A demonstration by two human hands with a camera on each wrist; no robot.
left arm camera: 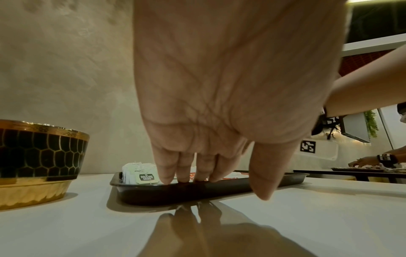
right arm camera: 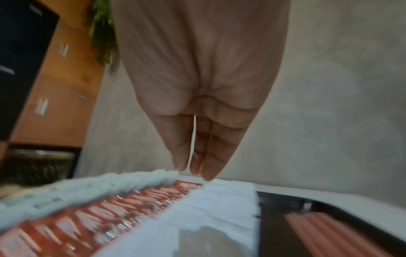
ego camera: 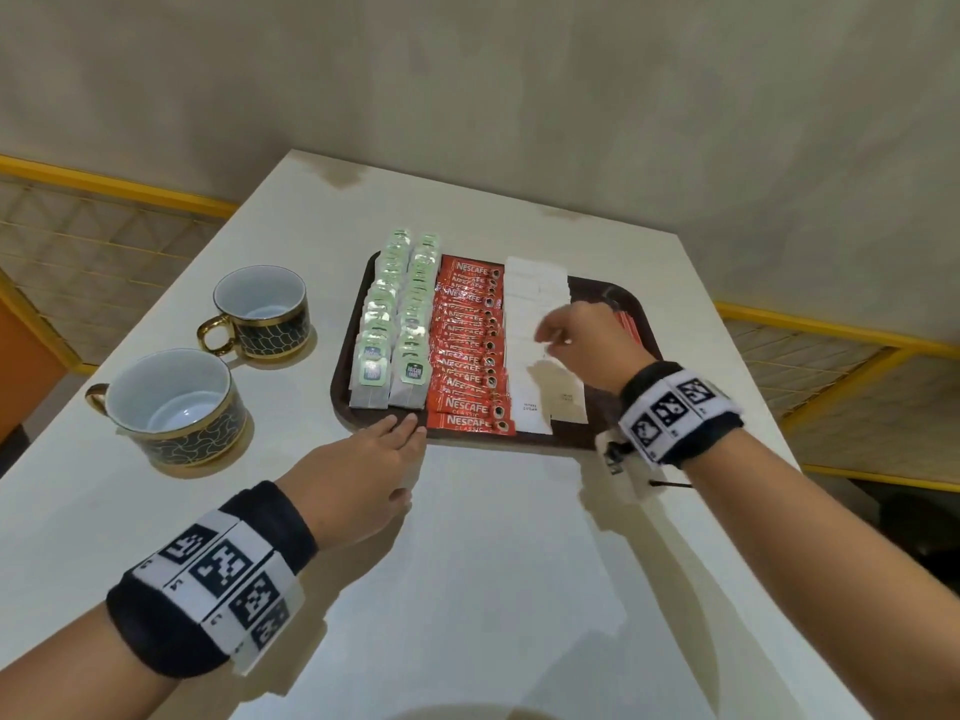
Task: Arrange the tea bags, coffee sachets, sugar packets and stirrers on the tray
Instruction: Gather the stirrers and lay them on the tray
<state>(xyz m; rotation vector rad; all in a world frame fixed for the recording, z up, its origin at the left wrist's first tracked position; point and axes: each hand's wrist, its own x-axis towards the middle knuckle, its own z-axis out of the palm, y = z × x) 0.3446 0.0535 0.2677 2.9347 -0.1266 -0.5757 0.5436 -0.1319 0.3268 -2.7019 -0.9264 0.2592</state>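
A white rectangular table (ego camera: 467, 537) carries a dark brown rectangular plastic tray (ego camera: 636, 304) near its far middle. To the tray's left stand two black ceramic cups with gold rims and handles: the nearer cup (ego camera: 171, 402) and the farther cup (ego camera: 260, 311), set apart from each other and from the tray.

On the tray, from left to right, lie two overlapping rows of pale green tea bags (ego camera: 395, 324), a column of red Nescafe coffee sachets (ego camera: 470, 350), and rows of white paper sugar packets (ego camera: 530, 304). At the tray's right side lie orange-pink stirrers (right arm camera: 325, 231), partly hidden in the head view.

The left hand (ego camera: 363, 480) lies flat with straight fingers (left arm camera: 167, 173) pressed on the tray's near rim, thumb stretched out above the table. The right hand (ego camera: 582, 340) hovers over the sugar rows, its thumb and fingers drawn together, pinching a thin white sugar packet (right arm camera: 192, 142) seen edge-on in the right wrist view, which is blurred.
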